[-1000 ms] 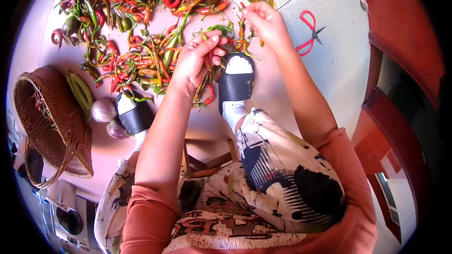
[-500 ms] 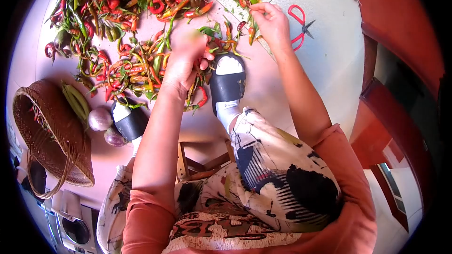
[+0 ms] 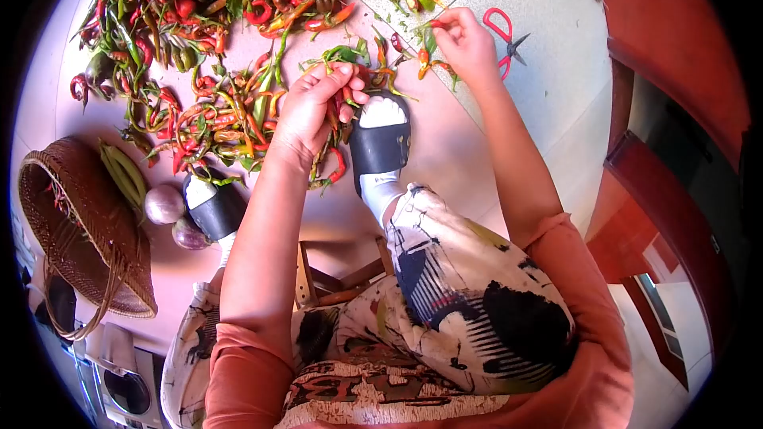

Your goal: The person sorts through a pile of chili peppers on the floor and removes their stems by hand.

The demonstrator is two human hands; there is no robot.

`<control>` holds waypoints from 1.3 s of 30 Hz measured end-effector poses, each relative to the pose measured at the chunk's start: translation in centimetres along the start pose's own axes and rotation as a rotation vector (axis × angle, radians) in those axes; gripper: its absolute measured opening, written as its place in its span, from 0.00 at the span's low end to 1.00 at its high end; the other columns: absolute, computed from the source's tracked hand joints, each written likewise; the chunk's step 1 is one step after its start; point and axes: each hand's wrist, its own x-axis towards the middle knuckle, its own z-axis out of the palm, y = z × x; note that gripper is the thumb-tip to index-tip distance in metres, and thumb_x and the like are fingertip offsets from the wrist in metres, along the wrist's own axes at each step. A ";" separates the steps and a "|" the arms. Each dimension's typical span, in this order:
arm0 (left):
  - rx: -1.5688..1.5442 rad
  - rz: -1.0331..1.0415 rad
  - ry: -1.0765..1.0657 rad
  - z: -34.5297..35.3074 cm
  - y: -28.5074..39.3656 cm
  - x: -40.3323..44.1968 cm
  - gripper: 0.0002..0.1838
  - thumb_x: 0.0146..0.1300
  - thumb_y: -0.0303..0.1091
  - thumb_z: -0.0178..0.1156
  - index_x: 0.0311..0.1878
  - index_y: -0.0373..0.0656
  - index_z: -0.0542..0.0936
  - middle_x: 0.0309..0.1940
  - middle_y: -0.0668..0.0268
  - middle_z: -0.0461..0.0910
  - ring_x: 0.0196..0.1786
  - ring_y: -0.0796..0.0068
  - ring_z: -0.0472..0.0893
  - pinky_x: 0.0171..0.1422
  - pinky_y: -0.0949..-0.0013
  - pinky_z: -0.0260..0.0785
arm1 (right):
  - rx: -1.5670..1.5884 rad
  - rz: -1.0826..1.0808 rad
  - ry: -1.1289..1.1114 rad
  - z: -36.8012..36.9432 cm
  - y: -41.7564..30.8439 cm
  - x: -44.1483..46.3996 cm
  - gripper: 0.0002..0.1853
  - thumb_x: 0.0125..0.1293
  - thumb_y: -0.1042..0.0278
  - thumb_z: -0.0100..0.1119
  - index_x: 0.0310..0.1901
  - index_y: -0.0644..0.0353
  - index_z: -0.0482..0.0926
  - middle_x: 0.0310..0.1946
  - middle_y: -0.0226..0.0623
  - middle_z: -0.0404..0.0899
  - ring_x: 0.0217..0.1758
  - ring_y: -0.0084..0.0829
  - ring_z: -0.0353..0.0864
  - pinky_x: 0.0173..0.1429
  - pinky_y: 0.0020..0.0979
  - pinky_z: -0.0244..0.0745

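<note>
Pinching a red chili (image 3: pixel 436 24) between thumb and forefinger of the right hand (image 3: pixel 469 52), closing that grip on one end. Gathering several chilies (image 3: pixel 348 96) in the left hand (image 3: pixel 306 107), pressing thumb to forefinger and curling the other fingers loosely beneath. Probably handling very little weight: likely bending softly, sliding a little on smooth skin, and risking a split or snap if squeezed hard; seeming best held by the stem or just below the cap. Reaching forward with the right forearm (image 3: pixel 513 151) and angling it inward, dropping that wrist slightly; running the left forearm (image 3: pixel 262 246) up from the lap, turning the fingers toward the midline. Working low, just above the floor (image 3: pixel 556 135), beside a black slipper (image 3: pixel 380 147). Facing a chili pile (image 3: pixel 230 123) spreading toward the floor's far left corner; having scissors (image 3: pixel 513 52) toward its right edge, a woven basket (image 3: pixel 95 214) toward its left edge.
</note>
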 end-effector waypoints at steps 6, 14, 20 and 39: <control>-0.011 -0.005 -0.010 0.1 -0.4 0.1 0.06 0.66 0.33 0.54 0.40 0.40 0.75 0.31 0.63 0.79 0.31 0.72 0.79 0.25 0.77 0.65 | 0.501 0.189 0.095 -0.3 0.7 2.2 0.10 0.58 0.67 0.63 0.40 0.61 0.79 0.31 0.32 0.78 0.32 0.20 0.76 0.36 0.24 0.71; -0.009 -0.007 -0.022 0.1 -0.3 0.2 0.06 0.65 0.33 0.55 0.38 0.42 0.75 0.29 0.64 0.79 0.30 0.76 0.79 0.24 0.77 0.65 | 0.084 -0.009 0.142 0.4 -1.9 5.7 0.12 0.53 0.57 0.67 0.36 0.52 0.81 0.34 0.36 0.77 0.33 0.37 0.78 0.41 0.34 0.73; -0.008 -0.021 0.017 0.0 -0.1 -0.1 0.06 0.66 0.34 0.55 0.38 0.43 0.75 0.29 0.65 0.79 0.29 0.77 0.78 0.25 0.78 0.64 | -0.047 -0.062 0.118 1.8 0.1 6.7 0.14 0.51 0.55 0.68 0.37 0.52 0.81 0.32 0.38 0.78 0.31 0.36 0.78 0.40 0.34 0.73; -0.002 -0.057 -0.023 -0.4 -0.7 -0.4 0.05 0.65 0.34 0.56 0.39 0.44 0.76 0.27 0.69 0.79 0.27 0.80 0.77 0.25 0.79 0.63 | 0.120 0.106 -0.071 0.4 -1.9 4.3 0.14 0.58 0.57 0.64 0.42 0.56 0.80 0.29 0.33 0.80 0.29 0.26 0.77 0.36 0.30 0.73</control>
